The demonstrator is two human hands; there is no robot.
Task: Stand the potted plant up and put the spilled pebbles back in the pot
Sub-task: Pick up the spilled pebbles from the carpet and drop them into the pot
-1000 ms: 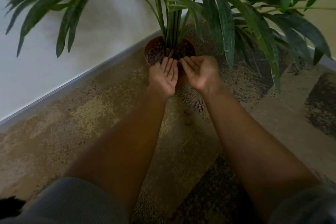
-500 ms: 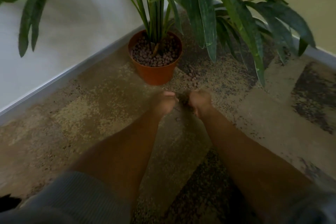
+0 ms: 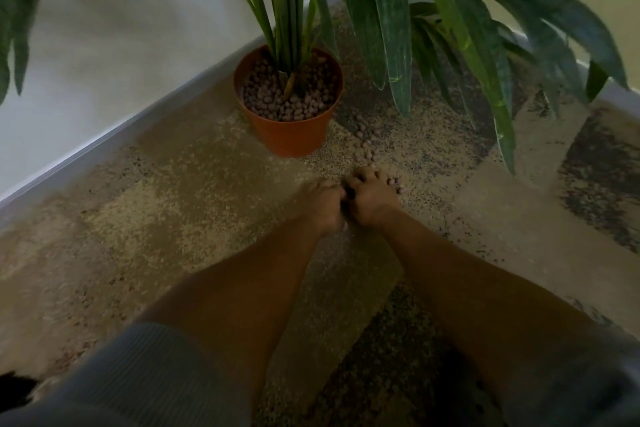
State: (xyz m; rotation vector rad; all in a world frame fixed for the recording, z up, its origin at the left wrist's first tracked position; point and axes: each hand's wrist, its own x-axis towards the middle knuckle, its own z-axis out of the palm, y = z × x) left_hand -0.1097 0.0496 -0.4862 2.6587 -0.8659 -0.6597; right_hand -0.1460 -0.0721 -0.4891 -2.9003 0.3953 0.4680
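The orange pot (image 3: 289,135) stands upright in the corner, filled with brown pebbles (image 3: 277,100) around the green palm stems (image 3: 287,10). A trail of spilled pebbles (image 3: 363,140) lies on the carpet to the right of the pot. My left hand (image 3: 323,204) and my right hand (image 3: 372,199) are down on the carpet just in front of that trail. They press side by side, knuckles up, fingers curled round a small heap of pebbles between them. A few pebbles (image 3: 394,181) show at the right hand's fingertips. What lies under the palms is hidden.
A white wall with a grey skirting board (image 3: 121,135) runs along the left, and a second wall meets it behind the plant. Long leaves (image 3: 391,45) hang low over the carpet at the right. The patterned carpet (image 3: 173,211) stretches left of my arms.
My hands left the pot's rim, where they were held open over it, and dropped to the carpet. They now curl together over the spilled pebbles. The view has tilted down.
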